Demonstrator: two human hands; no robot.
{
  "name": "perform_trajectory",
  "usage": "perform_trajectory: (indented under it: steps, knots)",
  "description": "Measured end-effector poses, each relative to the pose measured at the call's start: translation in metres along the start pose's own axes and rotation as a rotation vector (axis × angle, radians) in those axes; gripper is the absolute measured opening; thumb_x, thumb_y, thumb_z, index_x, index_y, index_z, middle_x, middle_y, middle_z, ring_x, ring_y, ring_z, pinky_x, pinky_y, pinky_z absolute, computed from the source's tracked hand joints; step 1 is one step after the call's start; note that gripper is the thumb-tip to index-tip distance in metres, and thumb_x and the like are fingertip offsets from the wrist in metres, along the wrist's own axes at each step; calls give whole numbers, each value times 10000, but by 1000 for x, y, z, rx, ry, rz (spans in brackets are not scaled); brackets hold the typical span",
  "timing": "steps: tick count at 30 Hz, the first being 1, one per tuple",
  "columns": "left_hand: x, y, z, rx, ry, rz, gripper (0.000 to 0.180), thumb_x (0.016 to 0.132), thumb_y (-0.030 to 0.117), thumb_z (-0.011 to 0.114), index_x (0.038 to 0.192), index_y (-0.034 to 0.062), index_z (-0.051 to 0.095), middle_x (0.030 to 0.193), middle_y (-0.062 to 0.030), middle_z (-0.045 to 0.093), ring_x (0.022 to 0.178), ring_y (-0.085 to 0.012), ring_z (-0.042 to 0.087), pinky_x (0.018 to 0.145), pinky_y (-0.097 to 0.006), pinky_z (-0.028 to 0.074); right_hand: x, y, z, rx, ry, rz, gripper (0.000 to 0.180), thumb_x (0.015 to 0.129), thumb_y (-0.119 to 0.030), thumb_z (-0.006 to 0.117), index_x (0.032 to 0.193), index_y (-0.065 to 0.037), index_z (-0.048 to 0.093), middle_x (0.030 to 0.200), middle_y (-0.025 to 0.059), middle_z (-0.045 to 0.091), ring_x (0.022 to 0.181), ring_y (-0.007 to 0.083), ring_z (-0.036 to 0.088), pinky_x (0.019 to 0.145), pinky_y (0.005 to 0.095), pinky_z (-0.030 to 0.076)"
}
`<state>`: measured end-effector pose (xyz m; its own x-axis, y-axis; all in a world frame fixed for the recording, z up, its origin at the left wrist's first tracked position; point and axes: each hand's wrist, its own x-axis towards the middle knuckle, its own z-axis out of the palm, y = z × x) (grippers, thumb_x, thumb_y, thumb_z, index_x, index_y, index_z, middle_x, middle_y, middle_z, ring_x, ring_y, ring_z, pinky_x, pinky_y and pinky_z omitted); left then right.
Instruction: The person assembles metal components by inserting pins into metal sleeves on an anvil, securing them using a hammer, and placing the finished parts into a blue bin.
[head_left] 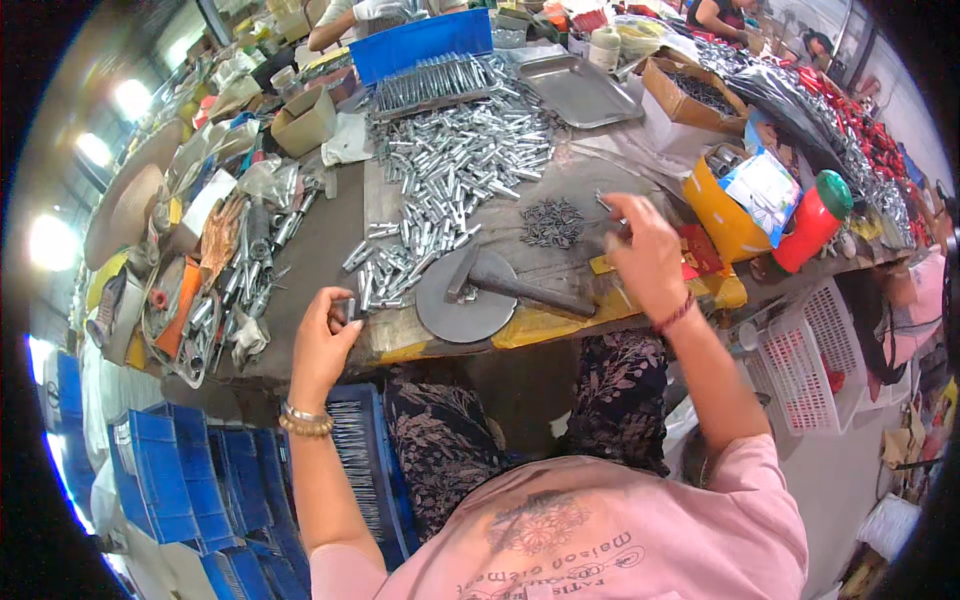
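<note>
My left hand (323, 340), at the table's front edge, pinches a small silver metal sleeve (350, 310) between thumb and fingers. Beside it spreads a large heap of similar silver sleeves (460, 165). My right hand (645, 252) is raised over the table with fingers closed; a small shiny metal piece (602, 201) shows at its fingertips, its kind too small to tell. Just left of that hand lies a little pile of dark small metal pins (552, 222). Between my hands a hammer (530, 291) rests with its head on a round grey metal disc (440, 310).
Behind the heap are a blue bin (420, 45) and a metal tray (582, 90). A yellow container (725, 215) and a red bottle with green lid (812, 222) stand right. Tools and rags (225, 250) crowd the left. Blue crates (175, 470) sit below. Other people work across the table.
</note>
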<state>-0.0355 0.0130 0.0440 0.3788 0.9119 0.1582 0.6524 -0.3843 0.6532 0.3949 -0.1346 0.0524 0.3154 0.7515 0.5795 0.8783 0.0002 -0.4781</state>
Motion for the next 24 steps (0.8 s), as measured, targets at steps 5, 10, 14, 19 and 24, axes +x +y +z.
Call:
perform_trajectory:
  steps: [5, 10, 14, 19, 24]
  knots:
    - [-18, 30, 17, -265, 156, 20, 350, 889, -16, 749, 1227, 33, 672, 982, -2, 653, 827, -92, 572, 774, -280, 518, 44, 54, 8, -299, -178, 226, 375, 852, -175, 762, 1215, -88, 720, 1205, 174, 727, 1148, 397, 688, 972, 486, 553]
    - [-30, 68, 31, -361, 19, 72, 262, 894, -6, 744, 1153, 15, 719, 989, -21, 673, 853, -113, 608, 815, -279, 528, 46, 73, 2, -258, -415, 332, 226, 831, -202, 754, 1028, -103, 800, 1084, 204, 765, 1099, 405, 711, 957, 511, 562]
    - [-31, 85, 44, -267, -119, 237, 245, 903, 12, 723, 1147, 23, 737, 984, -73, 677, 883, -188, 665, 820, -318, 544, 31, 62, -10, -246, -331, 317, 199, 865, -179, 712, 1033, -117, 798, 1095, 185, 768, 1095, 394, 711, 932, 486, 568]
    - [-22, 81, 60, -73, -89, 381, 213, 904, 80, 763, 1114, 45, 767, 1006, -100, 664, 939, -282, 666, 827, -377, 528, 17, 25, -14, -167, -155, 89, 137, 878, -141, 725, 999, -112, 783, 1050, 121, 729, 1000, 371, 709, 875, 476, 577]
    - [-25, 84, 68, -81, -34, 305, 151, 902, 97, 788, 1034, 24, 784, 956, -91, 660, 902, -251, 656, 807, -360, 519, -19, -59, -1, 98, -354, -239, 185, 839, -43, 703, 997, -118, 764, 1008, 94, 703, 969, 345, 707, 826, 444, 582]
